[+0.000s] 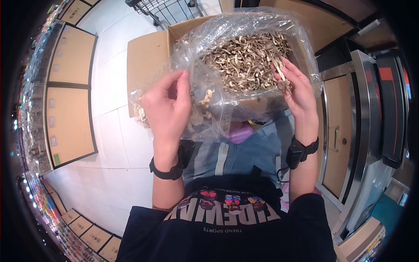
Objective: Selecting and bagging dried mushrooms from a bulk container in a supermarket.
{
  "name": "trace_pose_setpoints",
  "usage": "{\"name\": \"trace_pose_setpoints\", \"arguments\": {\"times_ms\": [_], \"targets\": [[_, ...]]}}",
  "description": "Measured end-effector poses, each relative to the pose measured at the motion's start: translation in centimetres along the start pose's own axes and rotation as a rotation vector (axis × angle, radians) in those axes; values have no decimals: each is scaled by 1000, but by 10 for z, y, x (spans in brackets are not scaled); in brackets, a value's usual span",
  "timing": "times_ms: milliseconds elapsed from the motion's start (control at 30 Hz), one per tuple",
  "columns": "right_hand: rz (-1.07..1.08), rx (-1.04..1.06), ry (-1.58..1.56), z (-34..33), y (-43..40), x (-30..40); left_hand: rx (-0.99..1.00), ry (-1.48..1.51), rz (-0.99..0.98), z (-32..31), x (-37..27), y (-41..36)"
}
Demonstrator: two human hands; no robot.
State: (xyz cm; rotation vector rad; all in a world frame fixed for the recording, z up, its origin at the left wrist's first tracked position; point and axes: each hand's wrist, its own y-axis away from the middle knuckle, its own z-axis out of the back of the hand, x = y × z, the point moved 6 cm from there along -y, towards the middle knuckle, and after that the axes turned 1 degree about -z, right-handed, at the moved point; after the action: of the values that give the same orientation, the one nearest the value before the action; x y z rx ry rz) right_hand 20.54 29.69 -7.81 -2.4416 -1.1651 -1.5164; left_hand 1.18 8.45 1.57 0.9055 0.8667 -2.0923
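Between thumb and fingers, my left hand [168,104] pinches the edge of a clear plastic bag [217,114]. Several dried mushrooms [206,98] show inside that bag. My right hand [299,86] holds a few long-stemmed dried mushrooms [280,70] over the right side of a cardboard box [147,59]. A clear plastic liner [278,19] spills over the box's rim. Inside the liner lies a heap of dried mushrooms [245,62], brown with pale stems. Both wrists wear black straps with small devices.
Behind the box stands a black wire cart [170,11] on casters. Wooden cabinets [70,124] with goods above line the left side. A metal-framed cabinet door [337,134] is close on my right. Something purple [240,132] sits below the box, by my legs.
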Motion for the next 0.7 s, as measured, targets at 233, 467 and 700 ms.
{"name": "trace_pose_setpoints", "arguments": {"times_ms": [233, 467, 700], "targets": [[84, 231, -46, -57, 23, 37, -35, 28, -18, 3, 2, -5], [42, 402, -80, -122, 42, 23, -58, 142, 107, 9, 4, -10], [-11, 349, 21, -149, 47, -39, -115, 194, 122, 29, -5, -5]]}}
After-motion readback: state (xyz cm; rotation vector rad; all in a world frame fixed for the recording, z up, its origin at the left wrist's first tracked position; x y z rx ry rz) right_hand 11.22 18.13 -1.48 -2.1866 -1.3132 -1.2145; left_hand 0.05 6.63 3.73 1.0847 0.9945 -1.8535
